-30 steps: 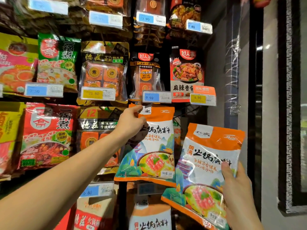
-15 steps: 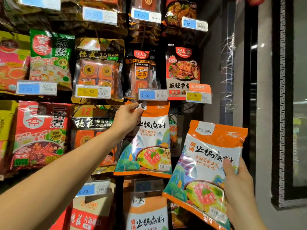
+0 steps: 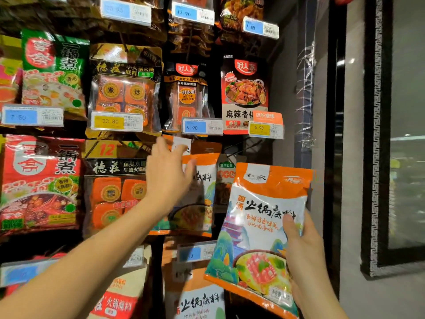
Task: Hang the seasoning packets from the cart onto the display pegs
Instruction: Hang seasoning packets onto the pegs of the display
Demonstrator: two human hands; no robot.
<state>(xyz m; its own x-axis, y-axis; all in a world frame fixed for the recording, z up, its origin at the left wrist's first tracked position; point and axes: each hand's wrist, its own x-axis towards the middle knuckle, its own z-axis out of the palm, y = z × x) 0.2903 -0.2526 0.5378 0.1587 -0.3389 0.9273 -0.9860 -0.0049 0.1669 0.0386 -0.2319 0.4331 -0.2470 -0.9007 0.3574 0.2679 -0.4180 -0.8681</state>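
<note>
The peg wall [image 3: 216, 51] is packed with hanging seasoning packs [image 3: 124, 88]. An orange-and-white packet [image 3: 259, 217] sits tilted before its right side, gripped at the lower right edge by the right hand [image 3: 303, 249], thumb on front. A matching hung packet [image 3: 204, 187] dangles under the 9.90 tag [image 3: 202, 126]; the left hand [image 3: 170, 176], fingers spread loose, overlaps its upper left

Left hand [image 3: 169, 178], fingers spread, covers the hanging orange packet [image 3: 204, 196] near the display rack [image 3: 284, 93] right edge. Right hand [image 3: 303, 247] grips a second packet [image 3: 262, 210] by its right side.
</note>
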